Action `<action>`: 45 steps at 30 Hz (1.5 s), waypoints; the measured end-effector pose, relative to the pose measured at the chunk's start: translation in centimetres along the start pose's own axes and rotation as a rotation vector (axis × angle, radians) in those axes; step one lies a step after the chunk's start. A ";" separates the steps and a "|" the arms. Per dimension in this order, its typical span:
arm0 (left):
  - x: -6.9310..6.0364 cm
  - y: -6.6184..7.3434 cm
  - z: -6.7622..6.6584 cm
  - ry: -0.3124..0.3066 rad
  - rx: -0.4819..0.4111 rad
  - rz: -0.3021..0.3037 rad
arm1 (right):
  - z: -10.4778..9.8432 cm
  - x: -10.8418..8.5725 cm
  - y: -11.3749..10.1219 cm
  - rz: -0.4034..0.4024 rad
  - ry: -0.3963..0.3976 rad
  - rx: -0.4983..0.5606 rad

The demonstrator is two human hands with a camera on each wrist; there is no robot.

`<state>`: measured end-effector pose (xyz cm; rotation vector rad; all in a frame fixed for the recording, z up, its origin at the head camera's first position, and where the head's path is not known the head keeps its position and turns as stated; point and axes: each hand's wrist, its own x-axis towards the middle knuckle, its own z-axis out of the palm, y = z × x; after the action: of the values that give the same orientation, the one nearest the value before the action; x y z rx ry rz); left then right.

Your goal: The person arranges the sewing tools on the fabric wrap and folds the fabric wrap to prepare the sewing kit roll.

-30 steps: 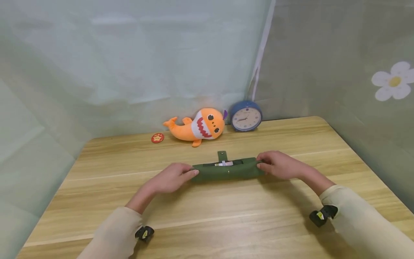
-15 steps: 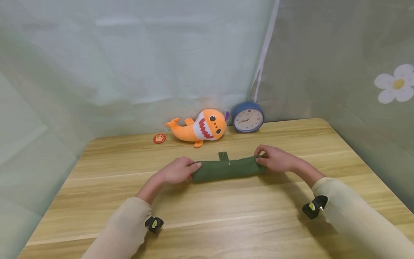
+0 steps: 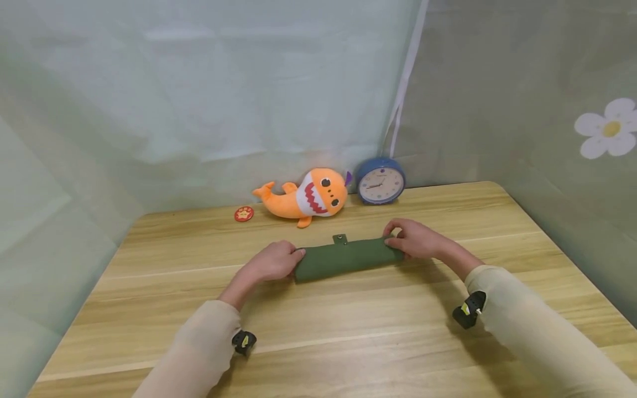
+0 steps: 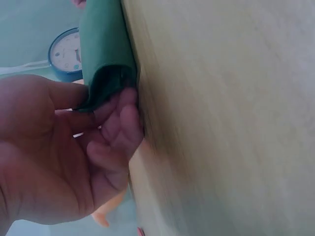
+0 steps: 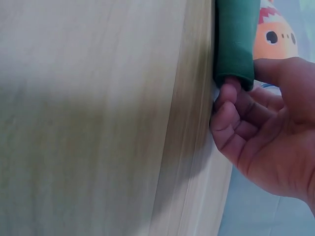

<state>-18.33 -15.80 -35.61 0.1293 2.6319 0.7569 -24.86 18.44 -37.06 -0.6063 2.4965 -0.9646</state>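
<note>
A dark green roll-up pouch [image 3: 348,258] lies across the middle of the table, its far strap [image 3: 340,239] with a metal snap sticking out behind it. My left hand [image 3: 272,261] pinches the pouch's left end between thumb and fingers. In the left wrist view that end shows as a hollow roll, and some fingertips reach into its opening. At the other end my right hand [image 3: 415,239] grips the far edge, thumb on the near side. Fingertips of the right hand [image 5: 275,123] also touch the roll's open end. Whatever lies inside the pouch is hidden.
Behind the pouch an orange shark plush toy [image 3: 303,199] lies near the table's back edge. To its right stands a blue round clock [image 3: 380,182], to its left lies a red disc [image 3: 244,214]. Curtains rise behind the wooden table [image 3: 348,342].
Both hands have turned the pouch over away from me, covering the opening that showed small printed items. The right end has shifted slightly left and back, and less of the strap shows.
</note>
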 end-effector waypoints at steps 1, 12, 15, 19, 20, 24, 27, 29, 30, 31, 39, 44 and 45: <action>0.1 0.1 0.0 0.012 0.038 -0.006 | 0.1 0.1 0.0 0.004 0.003 -0.014; 0.9 0.9 0.3 0.073 0.301 -0.084 | 0.0 0.5 -0.5 0.057 -0.040 -0.114; 1.0 1.3 0.3 0.092 0.335 -0.092 | 0.0 0.5 -0.6 0.065 -0.060 -0.104; 0.8 2.5 0.6 0.201 0.404 -0.027 | 0.0 0.4 -0.8 0.074 -0.059 -0.119; 0.7 2.8 0.8 0.237 0.422 0.004 | 0.0 0.4 -0.9 0.077 -0.057 -0.128; 0.3 4.3 1.7 0.320 0.409 0.151 | 0.0 0.5 -1.0 0.087 -0.055 -0.162; 0.2 5.1 2.5 0.284 0.326 0.214 | 0.0 0.6 -1.2 0.074 -0.058 -0.196; 0.2 5.5 3.0 0.258 0.286 0.227 | 0.0 0.7 -1.3 0.053 -0.048 -0.246; 0.3 5.6 3.2 0.251 0.272 0.225 | 0.0 0.7 -1.4 0.043 -0.043 -0.275; 0.3 5.7 3.3 0.247 0.260 0.220 | -0.1 0.8 -1.6 0.033 -0.037 -0.308; 0.7 5.8 3.7 0.254 0.168 0.196 | 0.2 1.8 -4.7 -0.013 0.099 -0.478; 0.9 5.7 3.6 0.269 0.118 0.208 | 1.6 3.9 -6.1 -0.051 0.125 -0.257; 1.0 5.6 3.7 0.276 0.107 0.213 | 1.9 4.3 -6.3 -0.039 0.114 -0.205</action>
<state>-17.87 -9.02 -35.80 0.3642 2.9561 0.7480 -25.92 11.01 -34.81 -0.6821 2.7164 -0.7825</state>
